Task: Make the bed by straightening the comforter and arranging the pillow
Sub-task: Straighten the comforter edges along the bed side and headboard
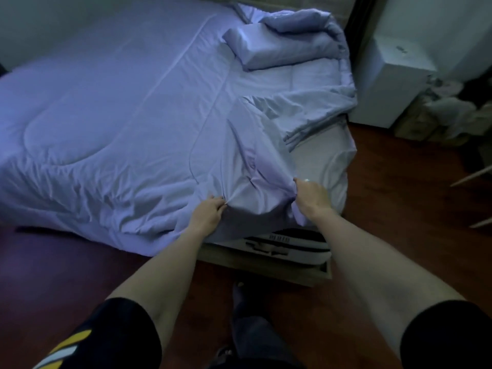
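Observation:
A pale lilac comforter (111,107) covers most of the bed and hangs over its near edge. At the near right corner my left hand (206,213) and my right hand (311,197) each grip a bunch of its cloth, which is pulled taut between them. A lilac pillow (269,47) lies at the far right of the bed, with more of the comforter bunched behind and beside it. Bare mattress sheet (324,155) shows to the right of my hands.
A white cabinet (391,83) stands to the right of the bed, with piled clutter (447,115) beyond it. Under the bed corner a drawer (287,249) holds a dark and white object. The floor (399,209) is dark wood.

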Demonstrator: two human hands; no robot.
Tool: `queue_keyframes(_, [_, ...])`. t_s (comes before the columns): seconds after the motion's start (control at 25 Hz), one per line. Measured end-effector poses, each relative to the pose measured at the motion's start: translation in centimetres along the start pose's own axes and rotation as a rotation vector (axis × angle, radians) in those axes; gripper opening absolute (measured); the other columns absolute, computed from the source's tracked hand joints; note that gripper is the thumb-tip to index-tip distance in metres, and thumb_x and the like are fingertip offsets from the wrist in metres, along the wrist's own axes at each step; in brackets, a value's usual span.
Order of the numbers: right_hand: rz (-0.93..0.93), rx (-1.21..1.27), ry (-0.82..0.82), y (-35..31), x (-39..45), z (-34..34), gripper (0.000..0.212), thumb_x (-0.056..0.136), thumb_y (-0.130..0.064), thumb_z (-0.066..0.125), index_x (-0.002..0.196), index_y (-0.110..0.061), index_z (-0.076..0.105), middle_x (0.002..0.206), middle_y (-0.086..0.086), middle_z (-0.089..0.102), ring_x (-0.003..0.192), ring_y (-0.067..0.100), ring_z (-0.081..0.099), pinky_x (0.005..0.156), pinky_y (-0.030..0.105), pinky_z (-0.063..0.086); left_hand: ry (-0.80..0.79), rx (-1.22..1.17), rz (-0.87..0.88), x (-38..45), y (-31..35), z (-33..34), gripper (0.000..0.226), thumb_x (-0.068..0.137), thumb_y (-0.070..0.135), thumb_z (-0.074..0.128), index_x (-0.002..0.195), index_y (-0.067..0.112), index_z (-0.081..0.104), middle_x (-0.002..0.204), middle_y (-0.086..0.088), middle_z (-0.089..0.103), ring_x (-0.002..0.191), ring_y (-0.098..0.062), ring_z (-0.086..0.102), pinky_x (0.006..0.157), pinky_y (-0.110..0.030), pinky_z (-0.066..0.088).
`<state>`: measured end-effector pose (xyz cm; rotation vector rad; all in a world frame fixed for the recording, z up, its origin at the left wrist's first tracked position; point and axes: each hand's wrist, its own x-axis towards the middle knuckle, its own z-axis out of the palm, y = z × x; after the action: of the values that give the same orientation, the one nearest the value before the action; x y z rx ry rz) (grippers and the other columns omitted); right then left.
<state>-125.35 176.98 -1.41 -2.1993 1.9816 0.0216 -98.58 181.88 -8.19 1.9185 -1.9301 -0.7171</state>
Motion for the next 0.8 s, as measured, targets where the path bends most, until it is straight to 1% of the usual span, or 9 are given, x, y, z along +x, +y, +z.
queue_keyframes(0.08, [0.067,0.032,0.029,2.1,-4.4,-0.8,0.025,0.095,-0.017,0.045,0.117,-0.015,0.058,0.115,0.019,0.064,0.104,0.038,0.061,0.080,0.038,0.045,-0.002,0.044,0.026,-3.0,1.6,0.3,0.022,0.098,0.019,0.047,0.096,0.005,0.063,0.103,-0.022,0.060,0.094,-0.039,0.060,0.081,-0.042,0.045])
queue_keyframes(0.16, [0.100,0.013,0.055,4.2,-8.6,-1.2,0.024,0.097,-0.019,0.041,0.113,-0.014,0.060,0.112,0.018,0.065,0.101,0.037,0.062,0.072,0.035,0.040,-0.004,0.105,0.060,-5.6,3.2,0.9,0.022,0.098,0.022,0.046,0.099,0.008,0.063,0.104,-0.021,0.060,0.095,-0.039,0.060,0.080,-0.043,0.046])
queue_keyframes(0.24, [0.109,-0.029,0.067,5.9,-12.0,-1.2,0.022,0.097,-0.017,0.043,0.110,-0.014,0.061,0.109,0.015,0.066,0.099,0.036,0.063,0.068,0.033,0.038,-0.008,0.162,0.085,-7.7,4.8,1.6,0.023,0.098,0.024,0.045,0.102,0.011,0.063,0.107,-0.019,0.061,0.096,-0.039,0.060,0.078,-0.042,0.045])
queue_keyframes(0.32, [0.111,-0.053,0.074,7.6,-15.2,-1.1,0.021,0.094,-0.015,0.046,0.109,-0.013,0.061,0.107,0.014,0.067,0.097,0.036,0.064,0.066,0.033,0.038,0.006,0.198,0.105,-9.6,6.5,2.5,0.023,0.098,0.025,0.044,0.104,0.013,0.063,0.107,-0.019,0.061,0.096,-0.040,0.060,0.073,-0.040,0.043])
queue_keyframes(0.4, [0.112,-0.070,0.068,9.6,-18.5,-0.7,0.020,0.092,-0.014,0.049,0.109,-0.011,0.060,0.107,0.014,0.067,0.097,0.037,0.064,0.067,0.034,0.040,0.030,0.231,0.124,-11.8,8.6,3.9,0.024,0.098,0.024,0.044,0.105,0.011,0.064,0.106,-0.020,0.063,0.096,-0.041,0.060,0.072,-0.041,0.042])
queue_keyframes(0.52, [0.131,-0.079,0.038,12.8,-23.5,0.0,0.022,0.092,-0.016,0.051,0.111,-0.011,0.061,0.109,0.013,0.067,0.100,0.036,0.064,0.071,0.036,0.044,0.046,0.226,0.116,-15.4,11.7,6.1,0.026,0.098,0.021,0.046,0.105,0.008,0.067,0.105,-0.023,0.063,0.097,-0.043,0.059,0.076,-0.044,0.043])
queue_keyframes(0.68, [0.138,-0.095,-0.039,17.3,-30.7,1.9,0.026,0.093,-0.013,0.046,0.112,-0.012,0.063,0.111,0.012,0.067,0.102,0.035,0.065,0.072,0.036,0.045,0.090,0.183,0.059,-19.7,16.0,8.9,0.025,0.098,0.020,0.046,0.107,0.007,0.066,0.107,-0.023,0.059,0.098,-0.043,0.058,0.078,-0.045,0.043])
queue_keyframes(0.8, [0.107,-0.078,-0.072,19.0,-34.8,3.3,0.028,0.093,-0.011,0.042,0.113,-0.011,0.063,0.114,0.013,0.066,0.105,0.036,0.063,0.077,0.037,0.048,0.113,0.243,0.014,-21.3,17.8,9.7,0.025,0.097,0.016,0.045,0.110,0.010,0.065,0.113,-0.023,0.057,0.103,-0.042,0.058,0.083,-0.047,0.045])
